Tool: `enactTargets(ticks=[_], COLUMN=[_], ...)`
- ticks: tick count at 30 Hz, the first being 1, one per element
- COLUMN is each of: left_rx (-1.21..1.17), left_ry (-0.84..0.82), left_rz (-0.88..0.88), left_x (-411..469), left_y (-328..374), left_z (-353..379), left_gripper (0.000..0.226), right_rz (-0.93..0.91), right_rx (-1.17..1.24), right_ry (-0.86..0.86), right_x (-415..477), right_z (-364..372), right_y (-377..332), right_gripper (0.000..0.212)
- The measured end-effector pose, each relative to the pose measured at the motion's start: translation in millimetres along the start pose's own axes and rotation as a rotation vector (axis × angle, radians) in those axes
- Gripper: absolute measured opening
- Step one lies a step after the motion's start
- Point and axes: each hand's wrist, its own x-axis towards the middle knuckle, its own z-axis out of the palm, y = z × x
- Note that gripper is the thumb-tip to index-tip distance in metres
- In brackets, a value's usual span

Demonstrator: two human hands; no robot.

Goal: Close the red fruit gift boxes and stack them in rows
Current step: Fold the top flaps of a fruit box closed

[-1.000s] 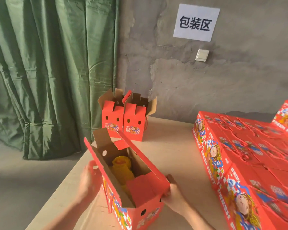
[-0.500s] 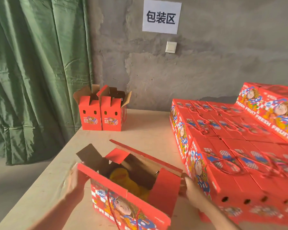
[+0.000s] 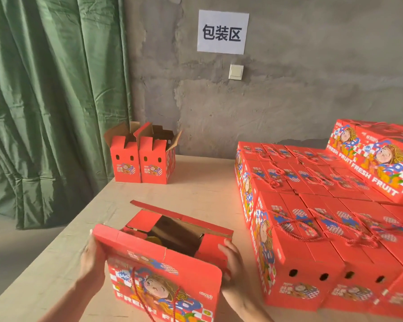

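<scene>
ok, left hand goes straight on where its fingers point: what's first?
Likely nothing close: left hand points away beside the gift box; bare table beyond, then possibly the open boxes.

Near box [image 3: 163,282] bottom cropped, contents [image 3: 153,240] mostly hidden
</scene>
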Motion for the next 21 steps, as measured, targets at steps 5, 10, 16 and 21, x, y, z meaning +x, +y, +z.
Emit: enactTargets(ticks=[5,10,16,21], left_rx=[0.010,0.068,0.290,0.529], left_ry=[0.039,-0.037,-0.217,-0.467], left_rz=[0.145,0.221,0.161,0.234], left_x=[-33,-48,-27,-11], left_y=[-14,-17,7,32], left_z=[-15,-30,-36,-27], left_gripper=[0.045,0.057,0.034,0.019], right_rz=[-0.034,-0.068,-0.153,-0.217], right_rx=[0.078,0.081,0.074,-0.164], right_ry=[-0.079,-0.166,0.054,0.186], right_x=[11,23,16,6], right_z=[-14,-21,-13,-19], right_y=[19,28,31,29], right_gripper=[0.049,0.047,0.055,0.038])
